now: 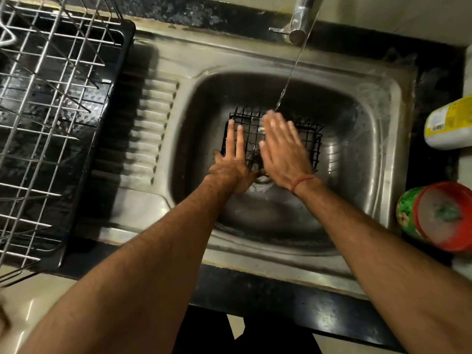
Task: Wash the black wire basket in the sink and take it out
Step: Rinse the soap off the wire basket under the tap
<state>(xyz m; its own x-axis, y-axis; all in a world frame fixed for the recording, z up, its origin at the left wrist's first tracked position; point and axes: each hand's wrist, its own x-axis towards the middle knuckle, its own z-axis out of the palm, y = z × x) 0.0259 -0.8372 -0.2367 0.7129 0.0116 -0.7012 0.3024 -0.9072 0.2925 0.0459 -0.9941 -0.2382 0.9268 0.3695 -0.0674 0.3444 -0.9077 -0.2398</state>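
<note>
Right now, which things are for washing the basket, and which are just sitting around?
For the job: black wire basket, sink, tap running water, left hand, right hand.

Just lying about: dish rack, yellow bottle, green tub.

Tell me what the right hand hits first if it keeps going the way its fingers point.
The right hand points up-left into the water stream, just past its fingertips; beyond that, probably the sink's back wall. Depth is unclear.
</note>
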